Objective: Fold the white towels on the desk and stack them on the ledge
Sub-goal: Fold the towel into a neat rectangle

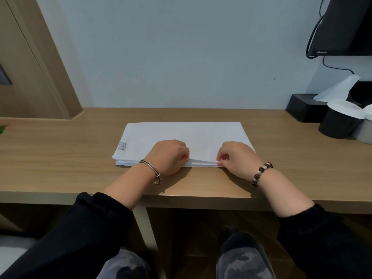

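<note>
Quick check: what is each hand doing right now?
Left hand: fingers curled, pinching the near edge of the white towel.
Right hand: fingers curled, pinching the same near edge.

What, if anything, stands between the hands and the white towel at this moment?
Nothing visible does. The left hand and the right hand both grip the near edge of the white towel on the desk. The black box and black cup stand at the desk's right end, apart from it.
</note>
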